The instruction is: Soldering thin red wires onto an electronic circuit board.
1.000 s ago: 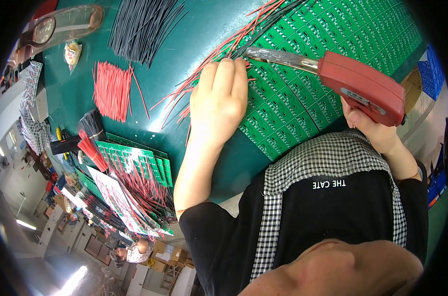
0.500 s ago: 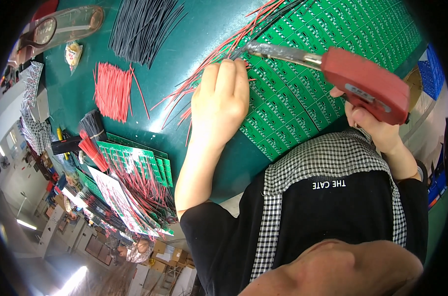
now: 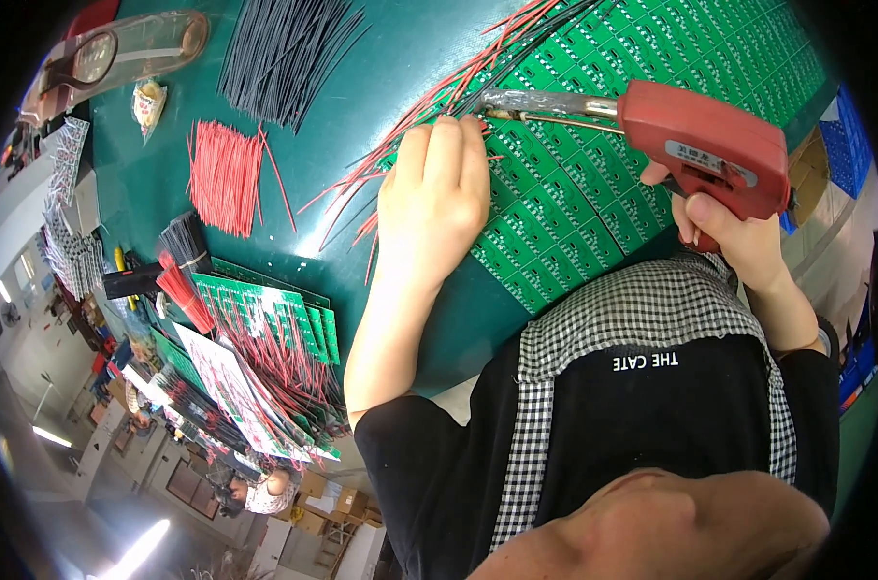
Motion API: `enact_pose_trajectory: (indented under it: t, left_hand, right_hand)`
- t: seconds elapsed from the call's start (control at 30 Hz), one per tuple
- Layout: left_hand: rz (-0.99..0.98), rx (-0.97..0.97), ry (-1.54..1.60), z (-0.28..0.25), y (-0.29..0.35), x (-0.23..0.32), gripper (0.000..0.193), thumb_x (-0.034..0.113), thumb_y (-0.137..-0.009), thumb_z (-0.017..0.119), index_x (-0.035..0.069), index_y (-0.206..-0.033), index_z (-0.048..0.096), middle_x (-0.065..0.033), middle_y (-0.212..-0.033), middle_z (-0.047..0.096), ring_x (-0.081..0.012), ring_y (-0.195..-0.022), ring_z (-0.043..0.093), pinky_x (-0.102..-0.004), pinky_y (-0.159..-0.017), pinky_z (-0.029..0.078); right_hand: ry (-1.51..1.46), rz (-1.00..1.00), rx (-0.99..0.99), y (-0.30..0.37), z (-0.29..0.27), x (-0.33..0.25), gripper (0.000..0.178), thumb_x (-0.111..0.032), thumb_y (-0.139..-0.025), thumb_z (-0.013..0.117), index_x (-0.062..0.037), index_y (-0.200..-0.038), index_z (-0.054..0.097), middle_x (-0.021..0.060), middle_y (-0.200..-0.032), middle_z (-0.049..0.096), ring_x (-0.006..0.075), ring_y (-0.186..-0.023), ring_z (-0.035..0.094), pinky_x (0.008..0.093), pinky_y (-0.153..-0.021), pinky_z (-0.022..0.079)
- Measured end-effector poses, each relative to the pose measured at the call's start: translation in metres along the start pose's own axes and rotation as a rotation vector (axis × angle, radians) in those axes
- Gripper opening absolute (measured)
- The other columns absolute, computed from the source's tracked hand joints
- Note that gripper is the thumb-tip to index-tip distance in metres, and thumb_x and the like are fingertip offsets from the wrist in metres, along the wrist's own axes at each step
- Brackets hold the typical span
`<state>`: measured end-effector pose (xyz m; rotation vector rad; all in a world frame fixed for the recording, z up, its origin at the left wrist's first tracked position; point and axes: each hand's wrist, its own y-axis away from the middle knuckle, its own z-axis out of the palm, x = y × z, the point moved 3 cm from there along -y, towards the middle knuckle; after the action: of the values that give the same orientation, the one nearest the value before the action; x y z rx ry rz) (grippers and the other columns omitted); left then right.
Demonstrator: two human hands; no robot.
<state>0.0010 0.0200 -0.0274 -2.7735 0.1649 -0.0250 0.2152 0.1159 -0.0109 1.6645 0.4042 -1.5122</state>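
Observation:
My right hand point(image 3: 734, 234) is wrapped round the handle of a red soldering gun point(image 3: 705, 145). The gun's metal barrel points left, and its tip comes down close to the fingertips of my left hand point(image 3: 434, 188). That hand is closed, fingers bent together over the left edge of a large panel of green circuit boards point(image 3: 564, 217). It pinches a thin wire there, whose end is hidden by the fingers. Red and black wires point(image 3: 448, 87) lie in a loose row along the panel's left edge, running under and past my left hand.
On the green table point(image 3: 337, 116) lie a pile of black wires point(image 3: 284, 58) and a pile of red wires point(image 3: 224, 179). A small wrapped packet point(image 3: 148, 106) and a clear container point(image 3: 154, 48) are far left. Wired boards point(image 3: 265, 362) stand stacked at the near left.
The soldering gun and my right hand have shifted slightly left, and the gun has tilted so its barrel lies more level. My left hand stays nearly in place.

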Motion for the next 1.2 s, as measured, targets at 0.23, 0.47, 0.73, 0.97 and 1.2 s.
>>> enact_pose_trajectory:
  t: [0.23, 0.47, 0.73, 0.97, 1.2]
  left_hand:
    - [0.004, -0.023, -0.011, 0.000, -0.004, 0.001, 0.023, 0.004, -0.065, 0.057, -0.002, -0.087, 0.058, -0.0065, -0.080, 0.051, -0.0161, -0.073, 0.051, -0.0228, -0.055, 0.048]
    - [-0.001, -0.055, -0.019, -0.001, -0.005, 0.001, 0.023, 0.004, -0.066, 0.056, -0.002, -0.088, 0.058, -0.0063, -0.082, 0.051, -0.0163, -0.074, 0.052, -0.0233, -0.056, 0.049]
    - [-0.028, -0.102, -0.015, -0.002, 0.000, -0.001, 0.025, 0.006, -0.066, 0.057, -0.001, -0.090, 0.057, -0.0068, -0.084, 0.052, -0.0172, -0.076, 0.053, -0.0244, -0.058, 0.049]
    - [0.025, 0.066, 0.032, -0.008, -0.010, 0.004, 0.024, 0.005, -0.066, 0.058, -0.002, -0.089, 0.058, -0.0081, -0.080, 0.053, -0.0179, -0.071, 0.054, -0.0259, -0.056, 0.046]
    - [-0.018, 0.264, -0.048, -0.038, -0.019, 0.000, 0.027, 0.002, -0.066, 0.058, -0.004, -0.091, 0.060, -0.0114, -0.082, 0.055, -0.0209, -0.070, 0.056, -0.0265, -0.058, 0.048]
  right_hand:
    - [-0.065, -0.097, 0.019, 0.004, -0.010, 0.000, 0.051, -0.024, -0.082, 0.057, 0.0032, -0.121, 0.038, 0.0209, -0.100, 0.054, 0.0096, -0.052, 0.045, 0.0194, -0.045, 0.038]
    - [-0.107, -0.140, 0.078, 0.007, -0.020, -0.006, 0.051, -0.026, -0.084, 0.053, 0.0029, -0.122, 0.036, 0.0191, -0.100, 0.053, 0.0097, -0.054, 0.045, 0.0184, -0.043, 0.036]
    - [-0.232, -0.120, 0.062, 0.000, -0.015, -0.001, 0.040, -0.017, -0.084, 0.052, 0.0020, -0.118, 0.042, 0.0168, -0.102, 0.056, 0.0079, -0.055, 0.047, 0.0201, -0.050, 0.041]
    - [-0.103, -0.140, 0.099, 0.004, -0.017, -0.001, 0.046, -0.020, -0.084, 0.052, 0.0021, -0.122, 0.037, 0.0171, -0.096, 0.053, 0.0081, -0.057, 0.044, 0.0181, -0.044, 0.036]
    - [-0.077, -0.152, 0.097, 0.008, -0.020, -0.003, 0.045, -0.019, -0.085, 0.051, 0.0020, -0.122, 0.037, 0.0165, -0.092, 0.053, 0.0084, -0.055, 0.043, 0.0180, -0.043, 0.035]
